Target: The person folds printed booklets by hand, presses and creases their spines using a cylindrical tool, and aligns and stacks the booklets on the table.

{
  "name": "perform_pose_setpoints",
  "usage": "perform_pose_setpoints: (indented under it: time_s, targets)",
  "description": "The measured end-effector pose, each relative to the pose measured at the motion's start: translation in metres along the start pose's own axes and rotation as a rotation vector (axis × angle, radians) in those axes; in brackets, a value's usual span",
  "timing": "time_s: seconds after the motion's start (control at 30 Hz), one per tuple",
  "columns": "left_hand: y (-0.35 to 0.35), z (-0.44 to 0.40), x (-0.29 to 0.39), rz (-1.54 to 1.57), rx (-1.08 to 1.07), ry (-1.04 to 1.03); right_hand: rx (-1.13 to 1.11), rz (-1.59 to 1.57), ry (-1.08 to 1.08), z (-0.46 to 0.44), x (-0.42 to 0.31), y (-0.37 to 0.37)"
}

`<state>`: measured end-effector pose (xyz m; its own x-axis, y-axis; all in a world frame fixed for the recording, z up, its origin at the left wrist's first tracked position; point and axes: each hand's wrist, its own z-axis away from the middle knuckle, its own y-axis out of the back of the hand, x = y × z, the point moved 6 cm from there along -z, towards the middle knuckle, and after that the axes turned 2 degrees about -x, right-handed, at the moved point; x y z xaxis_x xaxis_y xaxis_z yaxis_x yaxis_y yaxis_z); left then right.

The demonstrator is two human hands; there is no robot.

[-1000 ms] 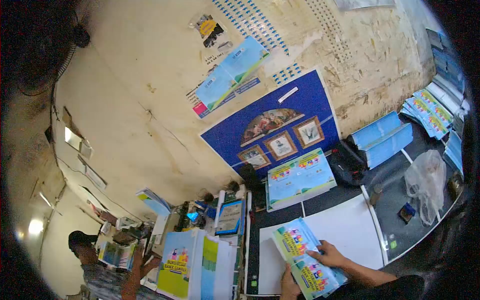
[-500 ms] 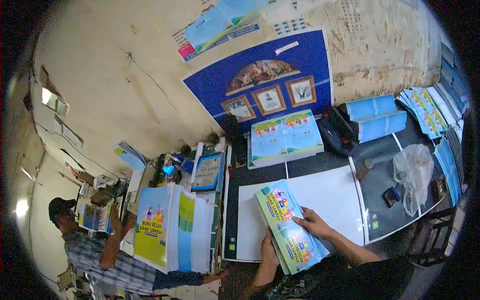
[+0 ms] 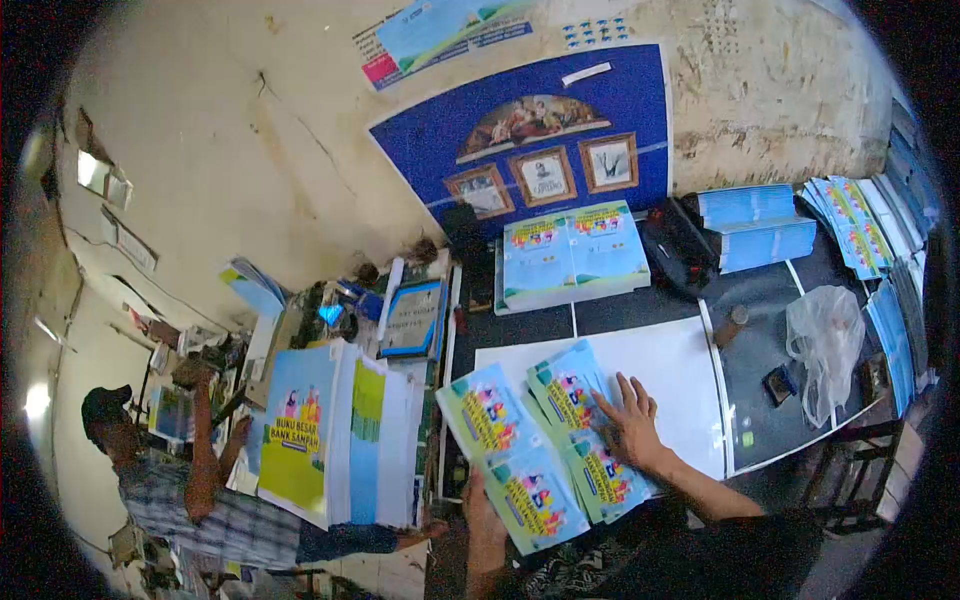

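Observation:
My left hand [image 3: 485, 515] is closed round the left edge of a green-and-blue printed booklet [image 3: 512, 462] with two cartoon covers side by side. That booklet is tilted over the front edge of a white board [image 3: 680, 375]. Right beside it a small pile of matching booklets [image 3: 590, 440] lies fanned on the board. Over the pile's right side rests my right hand [image 3: 632, 425], its fingers spread and touching the top cover. My left fingertips are partly hidden under the booklet.
A tall stack of booklets [image 3: 570, 260] stands behind the board. At left are thick books [image 3: 300, 430], with a person in a checked shirt [image 3: 215, 520] beyond. A plastic bag [image 3: 825, 350], black bag [image 3: 680, 250], small dark box [image 3: 780, 385] and blue bundles [image 3: 755, 228] sit rightward.
The single stack between my hands has been split. My left hand has moved left with one booklet, while my right hand stays over the rest, fingers more spread.

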<state>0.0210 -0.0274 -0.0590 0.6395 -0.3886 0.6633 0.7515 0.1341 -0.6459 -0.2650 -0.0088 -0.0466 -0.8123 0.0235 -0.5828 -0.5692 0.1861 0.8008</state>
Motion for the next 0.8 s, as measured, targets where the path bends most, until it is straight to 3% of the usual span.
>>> perform_pose_setpoints:
  time_s: [0.07, 0.17, 0.23, 0.27, 0.3, 0.33, 0.47, 0.57, 0.7, 0.8]
  targets:
    - [-0.018, -0.006, -0.008, -0.049, 0.012, 0.017, -0.02, 0.073, 0.087, 0.002, 0.001, -0.006]
    - [-0.04, -0.02, -0.05, -0.036, -0.064, 0.068, -0.143, -0.155, -0.038, -0.001, 0.01, -0.011]
    - [-0.047, -0.031, -0.081, -0.001, -0.082, 0.147, -0.111, -0.464, -0.167, -0.003, 0.035, -0.031]
    - [-0.063, -0.023, -0.077, -0.128, 0.011, 0.118, -0.166, -0.419, -0.163, -0.005, 0.033, -0.026]
    - [-0.066, -0.026, -0.083, -0.07, -0.025, 0.147, -0.224, -0.374, -0.162, -0.004, 0.018, -0.014]
    - [-0.064, -0.028, -0.09, -0.015, -0.058, 0.178, -0.179, -0.431, -0.272, 0.0, 0.007, 0.002]
    - [-0.06, -0.024, -0.086, -0.001, -0.085, 0.23, -0.042, -0.595, -0.214, 0.004, 0.016, -0.019]
    - [-0.046, -0.02, -0.074, -0.091, -0.041, 0.106, -0.174, -0.418, -0.159, 0.006, -0.003, -0.008]
    - [-0.014, -0.005, -0.042, -0.081, -0.044, 0.191, -0.303, -0.397, -0.09, 0.005, 0.014, -0.029]
    - [-0.007, 0.006, -0.008, -0.024, -0.028, 0.084, -0.002, -0.235, -0.075, 0.009, 0.009, -0.013]
